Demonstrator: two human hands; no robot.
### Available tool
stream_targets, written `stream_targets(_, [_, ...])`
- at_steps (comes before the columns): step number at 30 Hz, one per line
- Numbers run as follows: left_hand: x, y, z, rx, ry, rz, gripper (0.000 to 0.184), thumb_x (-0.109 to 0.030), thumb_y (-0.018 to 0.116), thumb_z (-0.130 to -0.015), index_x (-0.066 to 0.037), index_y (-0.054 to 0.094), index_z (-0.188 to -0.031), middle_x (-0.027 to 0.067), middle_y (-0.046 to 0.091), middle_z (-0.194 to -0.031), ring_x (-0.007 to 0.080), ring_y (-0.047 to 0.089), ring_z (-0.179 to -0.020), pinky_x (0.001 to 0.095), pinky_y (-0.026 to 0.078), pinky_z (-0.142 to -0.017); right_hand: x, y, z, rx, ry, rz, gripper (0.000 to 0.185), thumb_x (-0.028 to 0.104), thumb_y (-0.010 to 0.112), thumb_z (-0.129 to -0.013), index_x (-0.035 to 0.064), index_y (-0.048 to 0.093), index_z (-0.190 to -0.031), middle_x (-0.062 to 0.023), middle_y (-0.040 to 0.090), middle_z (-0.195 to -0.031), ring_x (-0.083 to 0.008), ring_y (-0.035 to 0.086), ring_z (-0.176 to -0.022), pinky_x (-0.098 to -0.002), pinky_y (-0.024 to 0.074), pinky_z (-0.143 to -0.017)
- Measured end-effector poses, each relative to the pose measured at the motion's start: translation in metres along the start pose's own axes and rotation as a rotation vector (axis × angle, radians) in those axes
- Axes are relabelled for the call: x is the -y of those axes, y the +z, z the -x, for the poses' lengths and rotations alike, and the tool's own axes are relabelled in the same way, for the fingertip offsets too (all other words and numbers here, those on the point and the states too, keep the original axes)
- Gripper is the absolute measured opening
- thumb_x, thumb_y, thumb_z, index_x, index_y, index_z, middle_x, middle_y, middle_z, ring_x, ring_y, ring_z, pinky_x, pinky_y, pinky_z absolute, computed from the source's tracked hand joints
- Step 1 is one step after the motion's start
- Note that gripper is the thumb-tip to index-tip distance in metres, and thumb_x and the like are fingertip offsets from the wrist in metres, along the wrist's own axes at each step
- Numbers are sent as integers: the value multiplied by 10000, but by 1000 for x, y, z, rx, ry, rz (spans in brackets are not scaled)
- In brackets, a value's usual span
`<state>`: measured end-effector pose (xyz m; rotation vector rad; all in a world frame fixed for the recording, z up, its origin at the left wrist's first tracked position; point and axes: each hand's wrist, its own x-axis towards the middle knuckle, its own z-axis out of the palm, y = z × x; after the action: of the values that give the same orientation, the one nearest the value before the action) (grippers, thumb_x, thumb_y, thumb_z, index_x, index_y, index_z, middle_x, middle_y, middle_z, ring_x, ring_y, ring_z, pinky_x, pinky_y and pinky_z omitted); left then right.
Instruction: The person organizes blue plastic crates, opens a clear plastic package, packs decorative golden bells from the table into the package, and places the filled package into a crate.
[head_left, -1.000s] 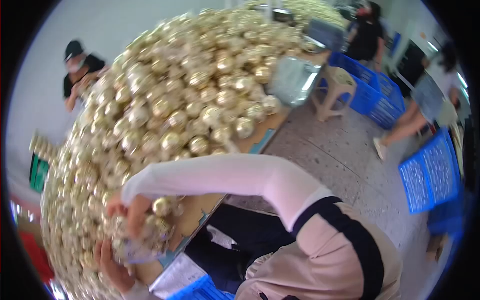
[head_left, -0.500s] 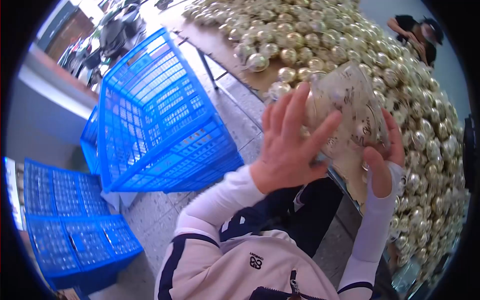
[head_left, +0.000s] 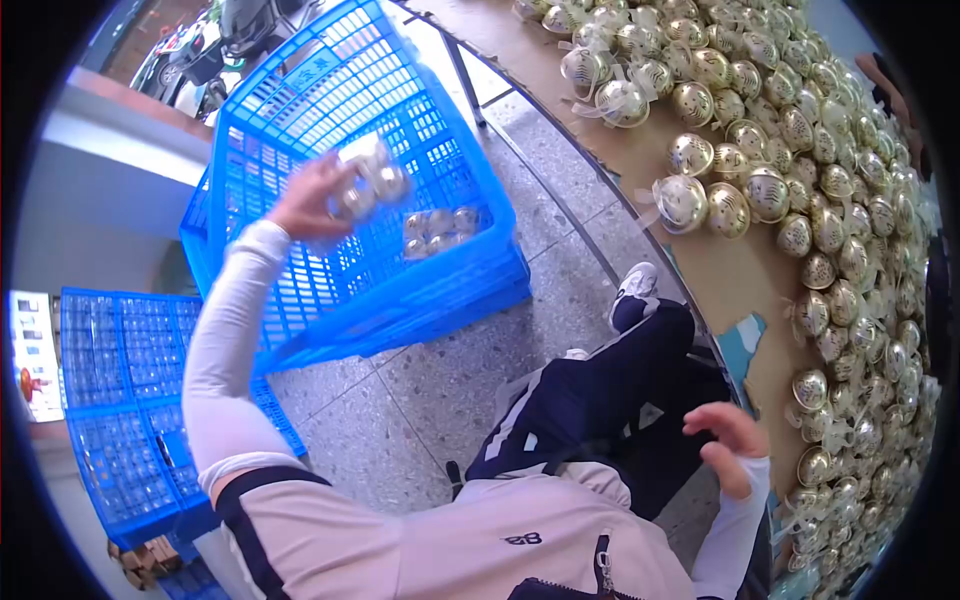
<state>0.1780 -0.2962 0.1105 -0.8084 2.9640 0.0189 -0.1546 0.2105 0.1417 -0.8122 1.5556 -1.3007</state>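
Observation:
My left hand [head_left: 315,200] reaches out over the large blue plastic crate [head_left: 300,80]. It is closed on a clear pack of gold baubles [head_left: 380,182], blurred by motion, above the crate's floor. A second pack of baubles [head_left: 440,232] lies inside the crate, near its right wall. My right hand [head_left: 730,440] hovers by the table's edge close to my lap. Its fingers are loosely curled, with the thumb apart and nothing held. Many loose gold baubles [head_left: 728,208], some with pale ribbons, are heaped on the table to the right.
Stacked blue crates [head_left: 130,400] stand at the lower left. The brown cardboard-covered table [head_left: 640,150] runs along my right side, its edge curving past my knees. My legs and shoe [head_left: 635,285] are between crate and table. Part of another person shows at the upper right.
My left hand has swung left from the table to over the crate with the pack. My right hand has let go of it and dropped toward my lap. The view has turned left.

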Motion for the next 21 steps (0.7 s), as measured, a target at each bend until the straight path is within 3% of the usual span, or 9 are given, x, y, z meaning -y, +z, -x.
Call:
stream_targets(2, [3,57,-10,86,155,14,924,-401,758,-514,-189,410,-1343,301,397,-1297,458,415,-1170,483,349,-977,-19,1,-1,37,84,37,395,18,624,-705,-15,562,-1094,-107,607,-990,-184,592,-902,-294,451,-820])
stream_targets(4, [-14,83,-27,238,180,41,988,-385,776,-481,-207,375,-1366,247,294,-1382,439,330,-1236,511,283,-1013,-32,3,-4,34,137,112,410,-20,619,-707,-13,556,-1112,-114,607,-1003,-183,594,-911,-298,459,-826])
stream_targets(7, [-22,120,-49,210,317,114,987,-369,769,-514,-217,328,-1384,236,272,-1388,444,299,-1246,544,279,-999,-47,13,-8,-113,223,-16,392,-25,610,-730,-13,552,-1118,-112,602,-1011,-187,594,-913,-302,461,-830])
stream_targets(10, [-28,151,-64,339,320,108,1039,-376,791,-531,-246,255,-1412,212,245,-1413,417,270,-1284,544,261,-1022,-65,21,-8,-173,291,-52,373,-26,603,-760,-9,545,-1128,-111,599,-1022,-181,591,-915,-298,464,-830])
stream_targets(13, [-26,177,-70,449,265,105,1067,-392,800,-533,-206,235,-1419,212,241,-1417,398,282,-1293,522,286,-1028,-77,27,-8,-204,358,-80,372,-21,601,-770,-7,544,-1137,-110,599,-1022,-174,588,-910,-290,467,-826])
stream_targets(17, [24,208,-88,245,99,506,1073,-383,791,-576,-99,199,-1424,222,276,-1407,380,336,-1273,418,346,-1025,-91,37,-9,-243,405,-182,367,-3,597,-782,-9,542,-1144,-103,601,-1016,-171,588,-905,-285,469,-822])
stream_targets(18, [49,232,-92,398,126,356,1053,-378,796,-582,-91,222,-1418,194,266,-1422,361,316,-1289,387,326,-1044,-97,38,-7,-266,406,-209,366,2,596,-785,-11,541,-1146,-101,601,-1016,-170,588,-904,-284,470,-821])
stream_targets(19, [72,269,-95,378,276,343,963,-374,779,-613,-80,286,-1386,185,329,-1382,350,368,-1247,378,347,-1022,-102,38,-7,-274,434,-202,360,16,595,-791,-11,541,-1146,-91,604,-1014,-157,584,-901,-277,467,-819])
stream_targets(21, [75,273,-108,646,286,347,923,-370,769,-626,-76,307,-1369,180,351,-1358,345,384,-1224,376,355,-1009,-104,41,-12,-308,492,-132,334,34,588,-771,-10,568,-1101,-99,625,-970,-156,598,-862,-282,476,-806])
